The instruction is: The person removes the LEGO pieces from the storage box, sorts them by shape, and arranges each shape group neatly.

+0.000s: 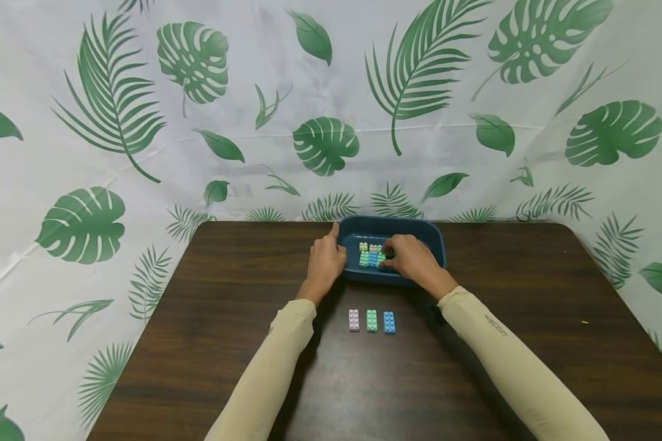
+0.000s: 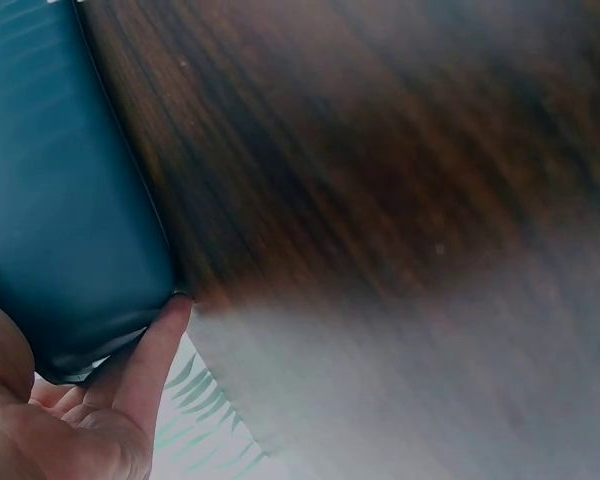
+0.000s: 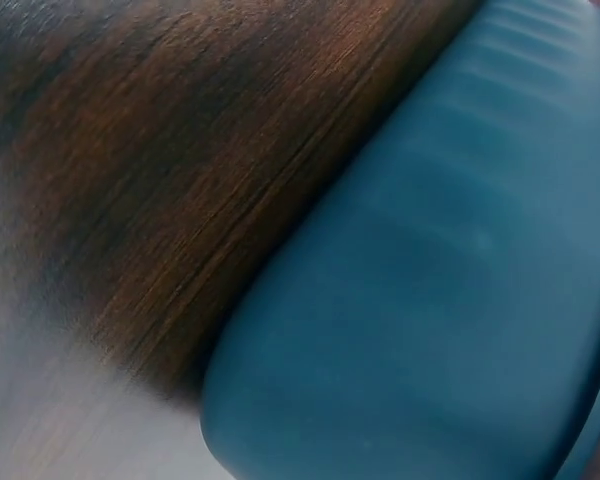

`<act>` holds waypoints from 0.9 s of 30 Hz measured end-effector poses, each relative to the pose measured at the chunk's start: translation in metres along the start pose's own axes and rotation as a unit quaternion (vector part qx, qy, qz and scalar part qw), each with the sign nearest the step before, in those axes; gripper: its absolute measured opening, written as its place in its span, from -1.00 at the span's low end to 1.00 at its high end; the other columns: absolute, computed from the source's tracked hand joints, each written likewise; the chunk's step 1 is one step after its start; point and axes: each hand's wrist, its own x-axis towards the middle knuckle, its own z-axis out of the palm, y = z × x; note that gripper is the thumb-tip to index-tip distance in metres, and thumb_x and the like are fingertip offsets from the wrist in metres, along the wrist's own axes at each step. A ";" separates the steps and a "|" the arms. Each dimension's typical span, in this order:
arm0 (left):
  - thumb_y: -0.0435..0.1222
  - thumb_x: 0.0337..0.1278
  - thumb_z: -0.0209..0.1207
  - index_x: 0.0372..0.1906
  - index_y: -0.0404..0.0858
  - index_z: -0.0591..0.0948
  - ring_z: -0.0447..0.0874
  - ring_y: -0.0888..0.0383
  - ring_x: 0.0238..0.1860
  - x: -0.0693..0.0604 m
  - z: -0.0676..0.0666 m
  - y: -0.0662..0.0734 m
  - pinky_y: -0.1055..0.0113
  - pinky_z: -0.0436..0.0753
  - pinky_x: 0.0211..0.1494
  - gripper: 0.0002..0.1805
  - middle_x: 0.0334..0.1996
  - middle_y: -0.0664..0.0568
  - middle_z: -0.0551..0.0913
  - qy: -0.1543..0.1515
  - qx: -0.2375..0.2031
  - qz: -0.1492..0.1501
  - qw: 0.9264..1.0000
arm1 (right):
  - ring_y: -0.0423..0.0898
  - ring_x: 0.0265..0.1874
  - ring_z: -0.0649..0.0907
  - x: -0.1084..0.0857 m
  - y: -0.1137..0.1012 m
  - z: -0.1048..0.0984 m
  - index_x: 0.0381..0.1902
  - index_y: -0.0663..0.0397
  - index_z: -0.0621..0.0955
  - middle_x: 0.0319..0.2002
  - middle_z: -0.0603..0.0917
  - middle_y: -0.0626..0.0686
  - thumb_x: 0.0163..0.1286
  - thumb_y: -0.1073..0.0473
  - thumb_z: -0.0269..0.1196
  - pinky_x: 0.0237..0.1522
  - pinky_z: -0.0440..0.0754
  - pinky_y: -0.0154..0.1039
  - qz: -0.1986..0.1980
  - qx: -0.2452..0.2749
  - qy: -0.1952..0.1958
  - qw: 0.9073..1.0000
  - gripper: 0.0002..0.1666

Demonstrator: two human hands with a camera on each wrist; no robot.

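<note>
A dark blue plastic bin [image 1: 364,222] stands near the table's far edge. My left hand [image 1: 327,256] holds its left end; in the left wrist view the thumb and forefinger lie either side of that end. My right hand [image 1: 416,260] reaches over the near right rim into the bin, its thumb and fingertips bent around the right side of a cluster of small toy building bricks [image 1: 372,258]. The cluster has green, blue, yellow and pinkish bricks. Whether the fingertips pinch one cannot be made out. The right wrist view shows the bin's outer wall [image 3: 400,300], not the fingertips.
On the dark wooden table [image 1: 243,288], in front of the bin, a pink brick [image 1: 353,320], a green brick [image 1: 372,321] and a blue brick [image 1: 389,323] lie in a row. A leaf-print cloth [image 1: 254,159] hangs behind the table. A tiny yellow speck [image 1: 585,322] lies at right.
</note>
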 end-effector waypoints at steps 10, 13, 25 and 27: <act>-0.39 0.48 0.09 0.69 -0.08 0.23 0.21 0.12 -0.69 0.001 0.001 -0.001 0.26 0.21 -0.55 -0.25 -0.71 -0.03 0.50 0.006 -0.002 0.004 1.000 | 0.05 -0.05 0.78 0.004 0.001 0.000 0.09 0.13 0.78 0.00 0.82 0.13 0.28 0.00 0.56 0.04 0.74 0.06 -0.011 0.000 -0.007 1.000 -0.51; -0.40 0.47 0.08 0.69 -0.09 0.23 0.19 0.13 -0.69 0.001 0.001 0.000 0.26 0.19 -0.56 -0.25 -0.72 -0.02 0.48 0.007 -0.002 0.006 1.000 | 0.04 -0.06 0.78 0.005 0.000 0.000 0.08 0.13 0.78 -0.01 0.82 0.12 0.29 0.00 0.55 0.03 0.75 0.06 -0.008 -0.004 -0.009 1.000 -0.52; -0.40 0.46 0.07 0.68 -0.09 0.24 0.33 0.07 -0.63 0.000 0.000 0.001 0.24 0.26 -0.50 -0.25 -0.66 -0.05 0.52 0.005 0.017 -0.001 1.000 | -0.02 -0.19 0.74 0.002 0.010 -0.010 0.01 0.14 0.76 -0.05 0.79 0.13 0.35 0.00 0.50 -0.05 0.74 0.01 -0.017 0.036 -0.039 0.998 -0.59; -0.40 0.46 0.07 0.68 -0.11 0.25 0.38 0.05 -0.61 0.000 0.000 0.001 0.22 0.29 -0.49 -0.26 -0.64 -0.06 0.53 0.007 0.015 0.002 1.000 | -0.01 -0.18 0.74 -0.001 0.013 -0.015 0.01 0.15 0.76 -0.05 0.79 0.14 0.35 0.00 0.50 -0.03 0.73 0.03 -0.017 0.041 -0.032 0.998 -0.58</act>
